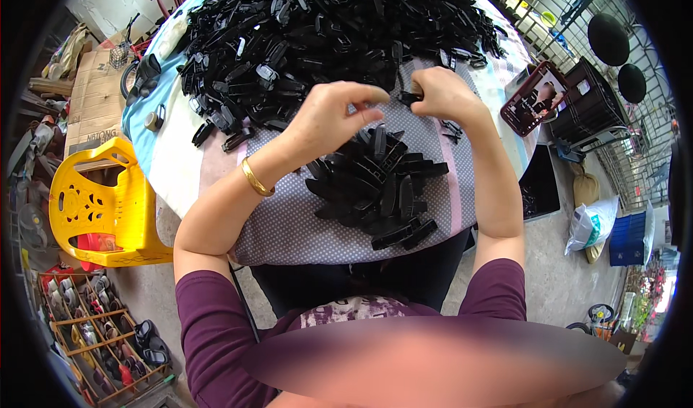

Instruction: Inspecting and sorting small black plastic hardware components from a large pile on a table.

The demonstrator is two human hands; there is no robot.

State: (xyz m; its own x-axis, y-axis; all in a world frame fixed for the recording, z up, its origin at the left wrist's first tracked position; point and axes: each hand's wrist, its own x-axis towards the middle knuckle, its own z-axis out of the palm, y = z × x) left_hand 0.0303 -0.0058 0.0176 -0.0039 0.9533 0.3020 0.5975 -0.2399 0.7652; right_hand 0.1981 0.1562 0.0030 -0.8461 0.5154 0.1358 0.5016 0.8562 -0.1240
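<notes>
Over the patterned tablecloth, my left hand (341, 113) is raised with its fingers curved and a gap between thumb and fingertips; nothing shows in it. My right hand (442, 94) is closed at the same height, its fingers round a small black plastic piece (409, 97) that is mostly hidden. A smaller heap of long, curved black plastic pieces (382, 184) lies below my hands, near the table's front edge. Beyond them a large pile of similar black plastic pieces (289, 40) covers the far part of the table. What exactly the pieces are I cannot tell.
A phone (535, 97) stands at the table's right side, by a black crate (588, 101). A roll of tape (154, 119) lies at the left edge. A yellow plastic chair (108, 198) stands left, above a shoe rack (94, 328). A wire grid (577, 25) rises right.
</notes>
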